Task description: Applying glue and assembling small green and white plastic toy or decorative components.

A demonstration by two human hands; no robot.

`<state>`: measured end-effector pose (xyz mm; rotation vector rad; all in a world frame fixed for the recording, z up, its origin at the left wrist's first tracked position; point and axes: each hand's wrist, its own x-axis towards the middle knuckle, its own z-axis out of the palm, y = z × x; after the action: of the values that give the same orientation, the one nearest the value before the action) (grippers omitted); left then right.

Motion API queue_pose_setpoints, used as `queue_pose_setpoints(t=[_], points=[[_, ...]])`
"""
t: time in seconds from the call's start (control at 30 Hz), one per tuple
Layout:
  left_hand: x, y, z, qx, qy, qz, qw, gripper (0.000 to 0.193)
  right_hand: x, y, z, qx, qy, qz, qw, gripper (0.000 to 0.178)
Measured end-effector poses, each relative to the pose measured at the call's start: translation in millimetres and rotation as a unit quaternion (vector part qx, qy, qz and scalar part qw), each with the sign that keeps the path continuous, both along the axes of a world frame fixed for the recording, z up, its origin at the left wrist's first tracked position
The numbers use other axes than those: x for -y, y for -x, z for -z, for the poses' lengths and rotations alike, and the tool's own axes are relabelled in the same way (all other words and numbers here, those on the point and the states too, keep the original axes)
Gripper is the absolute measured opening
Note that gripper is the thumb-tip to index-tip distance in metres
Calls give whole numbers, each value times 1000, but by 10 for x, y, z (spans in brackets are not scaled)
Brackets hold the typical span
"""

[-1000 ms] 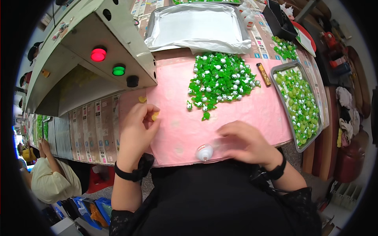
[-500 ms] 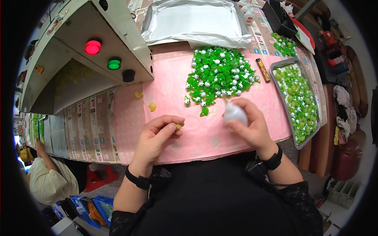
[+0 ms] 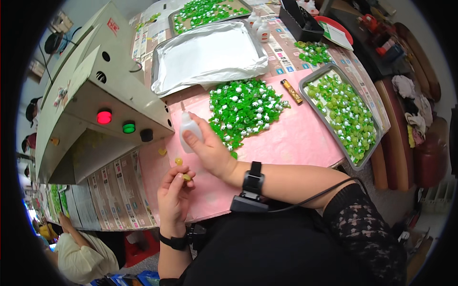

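Observation:
My left hand [image 3: 172,195] pinches a small yellow-green piece [image 3: 186,177] between thumb and fingers, low over the pink sheet [image 3: 305,145]. Wrapped in my right hand [image 3: 213,150] is a white squeeze bottle [image 3: 190,129], its thin nozzle pointing up, above and a little right of my left hand. A yellow piece [image 3: 179,161] lies just beyond my left fingertips, with another yellow piece [image 3: 162,151] farther left. Beyond my right hand spreads a heap of small green pieces with white, black-spotted balls [image 3: 245,107].
A grey tray [image 3: 353,167] of green and white pieces stands at right, beside a gold-and-black lighter-shaped object [image 3: 291,92]. Behind is a paper-lined tray [image 3: 205,55], near small bottles [image 3: 263,32] and a black box [image 3: 298,24]. A metal machine [image 3: 90,95] with lamps stands left; a co-worker [image 3: 86,257] sits beyond.
My right hand has swung left across the sheet with the squeeze bottle, which is now upright near my left hand. The view has shifted, showing another filled tray at the back.

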<state>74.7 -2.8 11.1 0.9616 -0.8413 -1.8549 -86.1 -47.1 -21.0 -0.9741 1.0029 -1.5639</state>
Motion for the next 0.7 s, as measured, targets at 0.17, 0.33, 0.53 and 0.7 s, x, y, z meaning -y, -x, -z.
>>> queue_pose_setpoints(t=[0.17, 0.33, 0.53, 0.7], points=[[14, -97, -6, -18, 3, -14, 1000, 22, 127, 73, 78, -67, 4, 55, 996, 40], [-21, -117, -57, -16, 0, -12, 1000, 21, -55, 319, 10, -164, 24, 98, 981, 34], [-51, -89, 37, -23, -4, 15, 1000, 22, -368, 657, 46, -154, -10, 76, 985, 42], [-93, -18, 68, -22, -8, 30, 999, 23, -538, 822, -11, -61, -57, 48, 995, 50]])
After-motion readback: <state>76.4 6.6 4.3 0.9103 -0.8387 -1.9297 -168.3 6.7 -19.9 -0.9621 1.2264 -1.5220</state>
